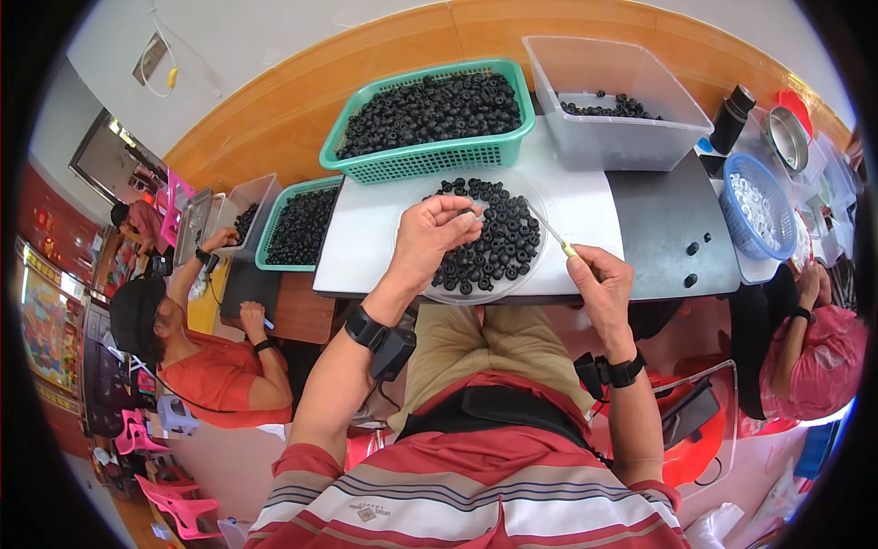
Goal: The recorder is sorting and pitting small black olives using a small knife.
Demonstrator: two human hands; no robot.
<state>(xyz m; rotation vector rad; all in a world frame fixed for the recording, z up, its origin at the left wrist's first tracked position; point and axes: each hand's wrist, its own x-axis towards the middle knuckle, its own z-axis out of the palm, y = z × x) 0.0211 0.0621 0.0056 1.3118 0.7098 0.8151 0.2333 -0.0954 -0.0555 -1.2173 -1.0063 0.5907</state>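
My left hand (439,233) is over the left part of a clear round tray (409,224), thumb and fingers pinched together. Something small, partly pale, shows at its fingertips, too hidden to name. In my right hand (599,279), at the tray's right side, is a slim tool with a yellow handle (569,250). Its thin metal shaft points up and left over the tray's rim; I cannot tell whether it has a blade. Many small black ring-like parts (503,242) with center holes lie heaped in the tray, on a white tabletop (366,233).
Behind the tray stand a green basket (439,157) full of black parts and a clear bin (622,146) holding some. Loose parts (692,248) lie on the dark board (654,220). A blue basket (732,206) holds white pieces. Other people sit left (215,371) and right (828,361).
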